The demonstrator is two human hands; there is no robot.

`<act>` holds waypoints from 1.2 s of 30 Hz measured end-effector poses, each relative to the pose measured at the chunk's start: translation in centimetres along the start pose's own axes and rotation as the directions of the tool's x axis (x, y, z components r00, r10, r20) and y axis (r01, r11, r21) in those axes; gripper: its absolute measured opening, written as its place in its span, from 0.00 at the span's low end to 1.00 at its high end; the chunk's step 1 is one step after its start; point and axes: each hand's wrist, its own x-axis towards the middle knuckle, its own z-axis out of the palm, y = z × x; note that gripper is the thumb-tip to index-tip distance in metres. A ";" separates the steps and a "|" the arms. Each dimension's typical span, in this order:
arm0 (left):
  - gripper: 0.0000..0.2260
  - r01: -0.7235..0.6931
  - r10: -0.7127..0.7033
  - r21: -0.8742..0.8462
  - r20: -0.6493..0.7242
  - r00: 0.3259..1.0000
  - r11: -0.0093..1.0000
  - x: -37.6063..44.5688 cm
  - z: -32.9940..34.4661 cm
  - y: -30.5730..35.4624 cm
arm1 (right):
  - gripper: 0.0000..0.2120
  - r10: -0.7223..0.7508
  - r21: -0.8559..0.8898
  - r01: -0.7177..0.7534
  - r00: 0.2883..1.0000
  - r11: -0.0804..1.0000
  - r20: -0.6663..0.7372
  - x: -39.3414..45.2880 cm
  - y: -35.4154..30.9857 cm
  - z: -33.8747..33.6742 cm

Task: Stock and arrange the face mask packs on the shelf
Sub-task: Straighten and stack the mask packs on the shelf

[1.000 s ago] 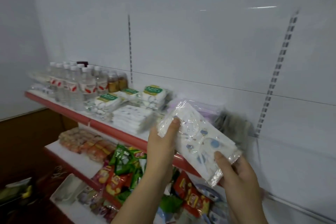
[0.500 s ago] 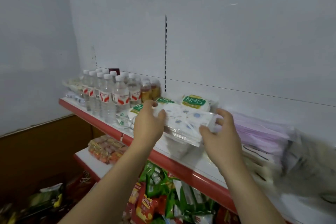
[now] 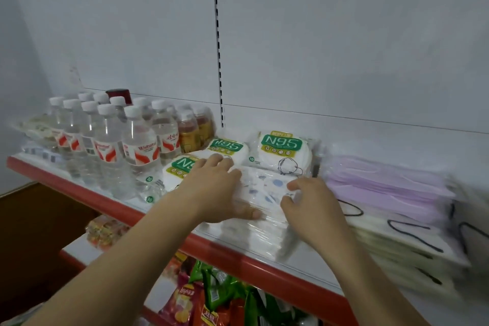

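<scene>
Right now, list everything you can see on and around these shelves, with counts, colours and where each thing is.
patterned mask pack: one, white with blue prints, top of the front stack, under both hands
N95 mask packs: three visible, white with green labels, behind the hands
lilac mask packs: a stack, count unclear, right
pale mask packs: blurred stack, black ear loops, right front
water bottles: about ten, clear with white caps, left
amber drink bottles: two or three, behind the water
snack bags: red and green, lower shelf
shelf: white, red front edge
left hand: on the pack's left end
right hand: on its right end
</scene>
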 end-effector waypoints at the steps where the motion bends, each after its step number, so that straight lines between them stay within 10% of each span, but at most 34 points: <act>1: 0.44 -0.081 0.080 -0.040 -0.020 0.997 0.996 0.3 0.0 -0.3 | 0.18 0.017 -0.010 -0.017 1.000 1.000 -0.007 -0.2 -0.1 0.0; 9: 0.35 -0.333 0.350 -0.261 0.017 0.937 0.906 1.0 0.1 -3.2 | 0.15 0.119 -0.039 -0.123 0.989 0.992 -0.090 -1.9 -1.3 0.7; 25: 0.33 -0.470 0.379 -0.296 -0.316 0.870 0.832 0.2 1.7 -2.6 | 0.20 0.042 -0.152 -0.094 0.948 0.984 -0.315 -5.9 -1.4 1.0; 36: 0.12 -0.531 0.020 -0.802 -0.547 0.837 0.273 -2.9 0.2 8.9 | 0.16 0.016 0.014 -0.010 0.834 1.000 -0.552 -12.1 2.9 -3.2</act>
